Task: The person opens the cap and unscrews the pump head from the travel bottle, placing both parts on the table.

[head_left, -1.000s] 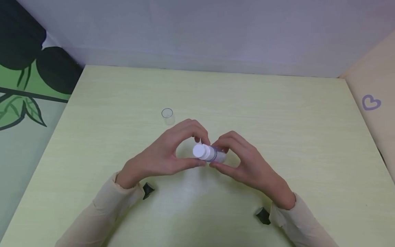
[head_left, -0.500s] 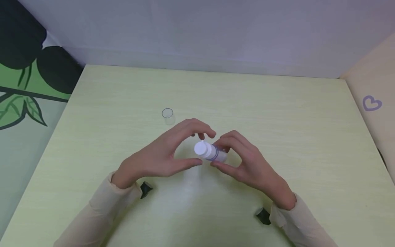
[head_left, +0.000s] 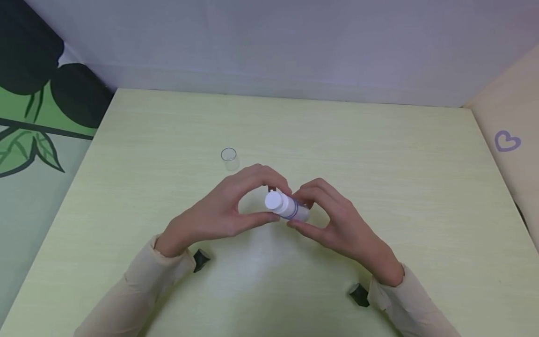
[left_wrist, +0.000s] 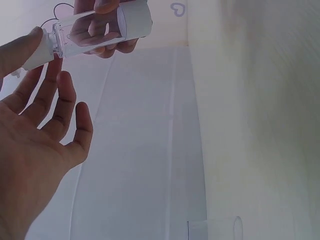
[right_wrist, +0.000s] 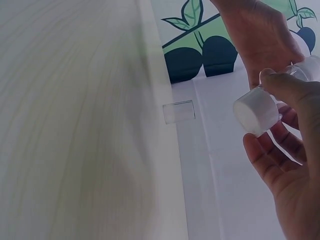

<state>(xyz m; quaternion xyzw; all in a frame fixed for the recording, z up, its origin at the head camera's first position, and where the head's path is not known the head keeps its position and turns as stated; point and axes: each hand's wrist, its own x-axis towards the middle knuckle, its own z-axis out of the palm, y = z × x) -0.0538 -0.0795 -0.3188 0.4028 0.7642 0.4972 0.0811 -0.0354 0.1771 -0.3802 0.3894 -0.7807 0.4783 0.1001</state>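
A small pump bottle (head_left: pixel 290 208) is held up tilted over the table, its white pump head (head_left: pixel 273 200) towards the left. In the left wrist view its clear body (left_wrist: pixel 85 37) and white base (left_wrist: pixel 136 20) show. My right hand (head_left: pixel 343 227) grips the body between thumb and fingers. Thumb and fingertips of my left hand (head_left: pixel 223 206) pinch the pump head; its other fingers are bent and hold nothing. Beyond the left hand a clear open-topped cap (head_left: pixel 229 160) stands upright on the table. The right wrist view shows the bottle's base (right_wrist: pixel 255 112) nearest the camera.
The pale wooden table (head_left: pixel 379 154) reaches back to a lilac wall (head_left: pixel 278 47). A side panel with a purple heart (head_left: pixel 507 140) stands at the right, a painted plant panel (head_left: pixel 38 126) at the left. Small black blocks (head_left: pixel 359 295) sit by both sleeve cuffs.
My left thumb and fingers pinched the pump head, spread apart from it half a second ago, and now close on it again. The right hand and bottle have barely shifted.
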